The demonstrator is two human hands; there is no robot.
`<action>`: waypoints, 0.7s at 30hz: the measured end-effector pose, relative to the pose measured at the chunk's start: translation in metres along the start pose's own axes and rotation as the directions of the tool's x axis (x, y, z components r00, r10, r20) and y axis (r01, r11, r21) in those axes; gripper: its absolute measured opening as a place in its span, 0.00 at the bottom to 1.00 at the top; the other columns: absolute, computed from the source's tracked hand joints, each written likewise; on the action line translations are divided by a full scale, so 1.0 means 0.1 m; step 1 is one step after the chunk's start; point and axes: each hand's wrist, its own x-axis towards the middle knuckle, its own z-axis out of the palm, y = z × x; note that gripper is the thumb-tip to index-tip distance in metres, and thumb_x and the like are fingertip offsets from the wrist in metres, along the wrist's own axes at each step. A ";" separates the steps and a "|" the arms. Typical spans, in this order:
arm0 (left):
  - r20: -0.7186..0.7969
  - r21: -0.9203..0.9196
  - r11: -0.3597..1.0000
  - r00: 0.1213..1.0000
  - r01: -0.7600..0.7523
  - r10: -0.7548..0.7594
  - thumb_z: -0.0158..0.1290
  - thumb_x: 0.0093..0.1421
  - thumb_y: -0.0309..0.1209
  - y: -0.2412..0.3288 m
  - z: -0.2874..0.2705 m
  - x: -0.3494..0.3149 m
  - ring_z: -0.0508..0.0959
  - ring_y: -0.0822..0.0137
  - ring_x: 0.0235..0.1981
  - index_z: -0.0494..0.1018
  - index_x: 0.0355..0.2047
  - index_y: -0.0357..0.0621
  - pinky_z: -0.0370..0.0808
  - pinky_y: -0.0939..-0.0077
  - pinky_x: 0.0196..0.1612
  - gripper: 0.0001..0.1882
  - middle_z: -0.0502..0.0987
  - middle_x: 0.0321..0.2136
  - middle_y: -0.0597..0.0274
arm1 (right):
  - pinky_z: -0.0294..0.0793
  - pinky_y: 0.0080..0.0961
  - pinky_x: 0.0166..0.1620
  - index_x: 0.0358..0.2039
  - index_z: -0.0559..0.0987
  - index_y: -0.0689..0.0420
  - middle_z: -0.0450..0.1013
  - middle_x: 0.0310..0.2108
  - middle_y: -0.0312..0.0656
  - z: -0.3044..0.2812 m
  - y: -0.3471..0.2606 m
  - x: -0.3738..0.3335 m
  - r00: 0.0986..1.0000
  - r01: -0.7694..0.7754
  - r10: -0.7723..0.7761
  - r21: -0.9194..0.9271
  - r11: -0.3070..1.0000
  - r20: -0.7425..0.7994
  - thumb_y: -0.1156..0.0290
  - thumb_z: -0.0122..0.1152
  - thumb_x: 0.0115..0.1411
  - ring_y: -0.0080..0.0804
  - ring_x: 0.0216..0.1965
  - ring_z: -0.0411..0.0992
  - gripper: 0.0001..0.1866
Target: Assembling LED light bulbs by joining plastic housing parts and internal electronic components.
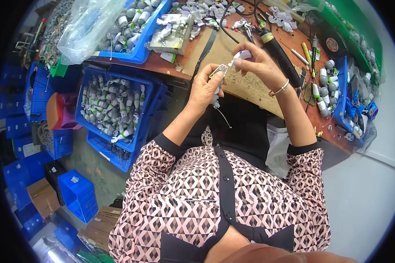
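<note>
My left hand [202, 90] is closed round a small grey and white plastic device [216, 100]. A white cord [224, 118] dangles from the device's lower end. At the top of that hand, a pale open plastic part [219, 70] shows between thumb and fingers; whether it is joined to the device is hidden by the hand. My right hand [260, 65] pinches a curved white plastic piece with a purple patch [241, 56], just to the right of the left hand's part and apart from it. Both hands are above the bench's near edge.
A cardboard sheet [263, 100] covers part of the brown bench. Behind lie loose white parts [283, 18] and a black-handled tool [276, 52]. Blue bins of grey and white devices stand left [81, 118], back left [136, 57] and right [341, 98]. A white bag [277, 151] hangs below the bench.
</note>
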 end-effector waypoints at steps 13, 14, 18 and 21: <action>-0.037 0.429 0.889 0.980 -0.162 0.196 0.51 0.60 0.34 0.02 0.13 -0.10 0.72 0.77 0.15 0.70 0.35 0.42 0.69 0.81 0.19 0.09 0.72 0.18 0.66 | 0.69 0.14 0.26 0.37 0.70 0.57 0.68 0.28 0.32 0.09 0.17 -0.12 0.990 0.116 -0.138 -0.363 0.925 -0.035 0.65 0.63 0.54 0.16 0.26 0.66 0.15; -0.039 0.500 0.849 0.976 -0.167 0.215 0.51 0.59 0.34 0.03 0.14 -0.11 0.72 0.74 0.15 0.71 0.35 0.43 0.69 0.78 0.19 0.08 0.72 0.18 0.64 | 0.69 0.14 0.26 0.37 0.70 0.57 0.68 0.28 0.32 0.10 0.20 -0.13 0.990 0.115 -0.138 -0.363 0.925 -0.038 0.65 0.63 0.54 0.16 0.26 0.66 0.15; -0.018 0.634 0.738 0.950 -0.230 0.311 0.51 0.58 0.34 -0.06 0.12 -0.10 0.74 0.64 0.17 0.70 0.34 0.44 0.69 0.71 0.22 0.07 0.73 0.18 0.58 | 0.68 0.13 0.24 0.34 0.71 0.56 0.68 0.26 0.32 0.13 0.27 -0.11 0.995 -0.005 -0.006 -0.107 0.994 -0.101 0.70 0.63 0.52 0.16 0.23 0.66 0.12; 0.008 0.751 0.608 0.924 -0.259 0.383 0.52 0.58 0.33 -0.02 0.14 -0.11 0.75 0.56 0.20 0.70 0.33 0.44 0.70 0.67 0.25 0.08 0.73 0.19 0.53 | 0.67 0.13 0.22 0.33 0.71 0.57 0.69 0.24 0.32 0.13 0.25 -0.06 0.992 -0.069 0.053 -0.145 0.987 -0.112 0.72 0.63 0.51 0.16 0.21 0.66 0.11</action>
